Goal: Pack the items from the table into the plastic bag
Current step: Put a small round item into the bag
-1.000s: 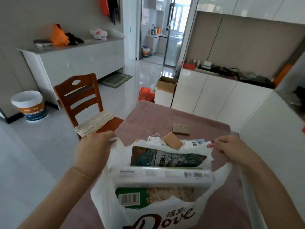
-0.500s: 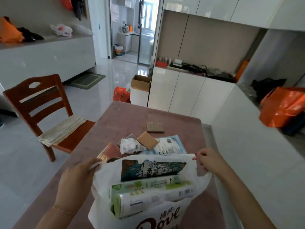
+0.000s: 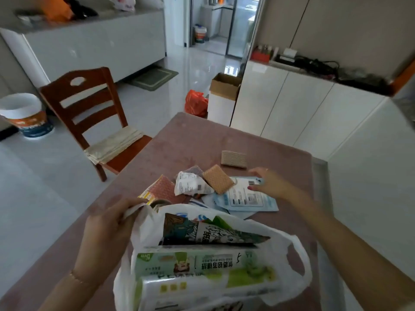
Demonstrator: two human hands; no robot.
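Observation:
A white plastic bag (image 3: 298,254) stands on the pink table (image 3: 202,140) near me, holding a green foil box (image 3: 202,263), a white pack (image 3: 202,290) and an illustrated carton (image 3: 208,232). My left hand (image 3: 107,223) is shut on the bag's left handle. My right hand (image 3: 267,182) has its fingers apart over a pale blue flat packet (image 3: 244,198), touching its far edge. Beside it lie a tan sponge (image 3: 219,178), a white crumpled packet (image 3: 190,184), a reddish packet (image 3: 160,189) and another sponge (image 3: 234,159) farther back.
A wooden chair (image 3: 89,113) with a folded cloth stands left of the table. White cabinets (image 3: 303,113) run along the right. A cardboard box (image 3: 222,97) and an orange bag (image 3: 195,103) sit on the floor beyond the table; a bucket (image 3: 24,115) is far left.
My right hand let go of the bag's right handle and moved forward to the blue packet. The bag's right side has sagged. My left hand keeps its hold.

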